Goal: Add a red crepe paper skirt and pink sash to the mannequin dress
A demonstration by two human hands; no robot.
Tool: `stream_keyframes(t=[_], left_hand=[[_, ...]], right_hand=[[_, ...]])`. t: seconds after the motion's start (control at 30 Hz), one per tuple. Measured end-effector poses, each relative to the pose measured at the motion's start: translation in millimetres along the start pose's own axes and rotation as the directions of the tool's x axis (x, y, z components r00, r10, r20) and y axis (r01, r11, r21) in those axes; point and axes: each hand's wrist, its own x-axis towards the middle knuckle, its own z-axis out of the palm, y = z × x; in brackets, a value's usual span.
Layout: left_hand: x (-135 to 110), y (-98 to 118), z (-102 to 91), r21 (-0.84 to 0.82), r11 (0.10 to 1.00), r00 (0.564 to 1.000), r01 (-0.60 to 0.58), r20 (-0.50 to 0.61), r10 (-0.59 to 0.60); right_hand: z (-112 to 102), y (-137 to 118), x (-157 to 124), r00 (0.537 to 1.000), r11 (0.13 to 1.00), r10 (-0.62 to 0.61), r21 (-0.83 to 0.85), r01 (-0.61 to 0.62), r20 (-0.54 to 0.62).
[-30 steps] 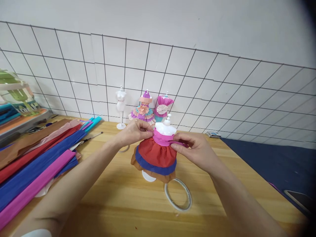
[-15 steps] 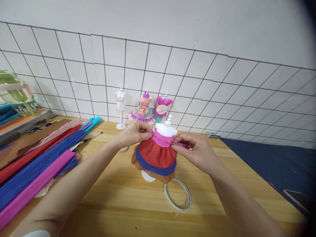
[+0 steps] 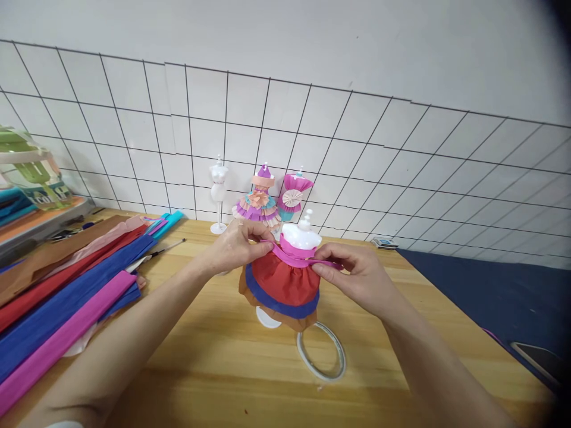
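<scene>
A small white mannequin (image 3: 301,238) stands tilted on the table, dressed in a pink top and a layered paper skirt (image 3: 285,284) of red, blue and brown. Across its waist runs a pink paper strip (image 3: 292,260). My left hand (image 3: 243,241) pinches the strip's left part between thumb and forefinger, a little out from the waist. On the other side my right hand (image 3: 352,270) pinches the strip near its right end, close against the skirt. The mannequin's round white base (image 3: 268,317) shows below the hem.
A roll of tape (image 3: 321,352) lies before the skirt. Behind stand a bare mannequin (image 3: 218,190) and two dressed ones (image 3: 259,199). Folded crepe paper (image 3: 71,336) covers the left side, beside a green container (image 3: 35,172). A dark blue mat (image 3: 486,291) and a phone (image 3: 537,359) are at right.
My left hand has drawn its part of the pink strip slightly left and away from the waist. The mannequin has shifted a little; my right hand keeps its pinch.
</scene>
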Motion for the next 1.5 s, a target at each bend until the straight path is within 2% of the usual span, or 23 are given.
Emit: stream_keyframes(t=[0.17,0.3,0.47,0.57,0.7,0.97,1.1,1.23,1.33,1.5], left_hand=[[1,-2,-1.8,-0.002,0.999,0.999,0.042,0.014,-0.042],[1,-5,-3.5,-0.083,0.990,0.994,0.110,0.033,-0.108],[0,-3,-4.1,-0.159,0.975,0.987,0.158,0.049,-0.152],[-1,1,-4.8,-0.209,0.967,0.989,0.143,0.066,-0.132],[0,3,-6.2,-0.248,0.961,0.991,0.120,0.089,-0.101],[3,-1,-7.0,-0.154,0.982,0.991,0.106,0.097,-0.092],[4,-2,-6.6,-0.154,0.980,0.990,0.126,0.087,-0.113],[5,-5,-6.3,-0.221,0.966,0.990,0.132,0.085,-0.116],[5,-8,-5.9,-0.279,0.952,0.990,0.130,0.093,-0.108],[7,-12,-4.7,-0.275,0.952,0.990,0.132,0.090,-0.111]], right_hand=[[1,-1,0,1.000,1.000,-0.015,-0.004,0.015,-0.017],[2,-3,0,0.998,0.998,-0.039,-0.058,0.036,-0.040],[1,-6,-4,0.988,0.977,-0.150,-0.161,0.142,-0.036],[1,-10,-8,0.969,0.952,-0.240,-0.207,0.226,-0.048],[1,-14,-13,0.962,0.933,-0.272,-0.245,0.262,-0.008],[4,-15,-15,0.932,0.876,-0.363,-0.349,0.332,-0.024],[5,-14,-14,0.926,0.862,-0.377,-0.373,0.344,-0.019],[5,-14,-13,0.923,0.851,-0.385,-0.393,0.348,-0.016],[6,-14,-13,0.930,0.854,-0.368,-0.396,0.338,-0.002],[6,-15,-10,0.950,0.891,-0.312,-0.349,0.291,-0.005]])
